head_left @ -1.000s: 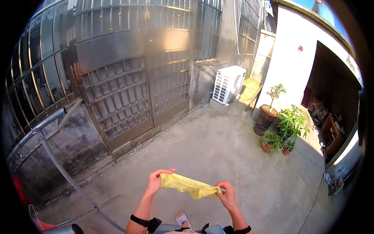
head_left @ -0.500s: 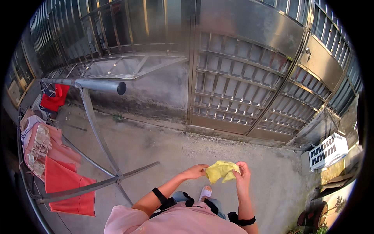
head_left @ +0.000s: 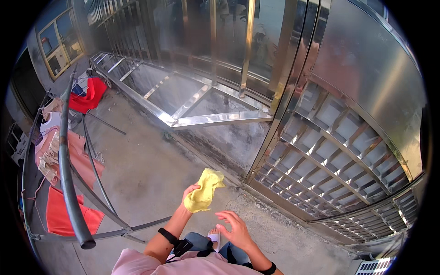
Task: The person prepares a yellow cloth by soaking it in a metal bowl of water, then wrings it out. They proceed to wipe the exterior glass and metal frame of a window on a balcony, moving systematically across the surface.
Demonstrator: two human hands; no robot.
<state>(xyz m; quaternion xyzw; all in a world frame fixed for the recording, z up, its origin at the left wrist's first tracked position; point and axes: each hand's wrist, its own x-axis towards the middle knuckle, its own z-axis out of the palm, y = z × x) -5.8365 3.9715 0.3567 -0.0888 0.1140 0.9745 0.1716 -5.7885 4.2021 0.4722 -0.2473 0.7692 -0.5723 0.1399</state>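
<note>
A yellow cloth (head_left: 205,189), crumpled and drooping, is gripped by my left hand (head_left: 188,198) in front of my body. Part of the left fingers is hidden behind the fabric. My right hand (head_left: 234,229) is just below and to the right of the cloth, apart from it, with its fingers loosely curved and spread and nothing in them. Both forearms wear black straps.
A metal drying rack (head_left: 68,169) at the left bears a pink garment (head_left: 82,149) and red cloths (head_left: 73,215). Ahead, a metal bracket frame (head_left: 220,120) juts from the wall. A steel gate (head_left: 330,151) is at the right. Concrete floor (head_left: 146,174) lies between.
My view has turned left toward the rack and bracket. The right hand has let go of the cloth, which my left hand alone now holds, raised farther forward.
</note>
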